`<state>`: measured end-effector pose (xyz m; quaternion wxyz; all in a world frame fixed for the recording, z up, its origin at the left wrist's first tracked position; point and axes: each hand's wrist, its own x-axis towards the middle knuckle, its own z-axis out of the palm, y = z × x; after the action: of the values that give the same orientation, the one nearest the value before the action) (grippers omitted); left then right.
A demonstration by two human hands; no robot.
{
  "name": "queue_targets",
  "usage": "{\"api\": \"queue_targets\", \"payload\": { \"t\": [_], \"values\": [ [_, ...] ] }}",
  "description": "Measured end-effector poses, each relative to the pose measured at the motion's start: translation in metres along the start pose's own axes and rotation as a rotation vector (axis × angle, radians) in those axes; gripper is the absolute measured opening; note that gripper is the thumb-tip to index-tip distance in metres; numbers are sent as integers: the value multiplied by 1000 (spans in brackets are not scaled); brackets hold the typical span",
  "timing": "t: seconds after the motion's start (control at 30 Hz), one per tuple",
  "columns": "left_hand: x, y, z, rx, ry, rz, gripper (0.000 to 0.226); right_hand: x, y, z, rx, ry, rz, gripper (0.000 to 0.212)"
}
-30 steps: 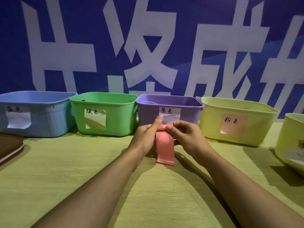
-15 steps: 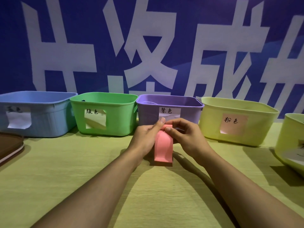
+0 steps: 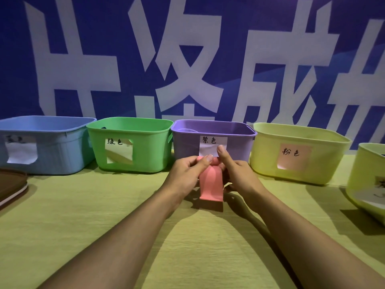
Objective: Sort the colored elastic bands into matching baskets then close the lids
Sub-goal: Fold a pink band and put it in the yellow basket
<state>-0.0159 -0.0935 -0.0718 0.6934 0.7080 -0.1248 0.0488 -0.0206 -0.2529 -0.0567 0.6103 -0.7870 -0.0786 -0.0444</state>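
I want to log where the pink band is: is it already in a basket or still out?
Out. Both the left hand and right hand pinch the pink band above the table, before the purple basket.

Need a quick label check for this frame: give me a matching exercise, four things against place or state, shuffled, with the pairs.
Things:
1. pink elastic band
2. green plastic basket
3. purple plastic basket
4. brown lid

Places or states:
A. at the table's left edge
B. directly behind the hands
C. pinched by left hand and right hand
D. between the blue and purple baskets

Pairs: 1-C, 2-D, 3-B, 4-A
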Motion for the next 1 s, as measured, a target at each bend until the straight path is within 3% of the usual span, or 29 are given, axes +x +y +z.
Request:
{"api": "queue_targets", "payload": {
  "t": [0.23,0.47,0.73,0.9,1.0],
  "values": [
    [1,-1,0,-25,-12,-14,25,-1,-1,1,-35,8,-48,64],
    [1,-3,1,-64,-16,-19,24,3,3,2,24,-8,-103,51],
    [0,0,-1,-71,-14,-75,43,5,4,3,37,-44,-151,40],
    [2,2,-1,11,-9,-82,71,5,3,3,18,-45,-171,36],
    [2,2,-2,44,24,-75,70,4,4,3,0,-63,-189,28]
  ]
}}
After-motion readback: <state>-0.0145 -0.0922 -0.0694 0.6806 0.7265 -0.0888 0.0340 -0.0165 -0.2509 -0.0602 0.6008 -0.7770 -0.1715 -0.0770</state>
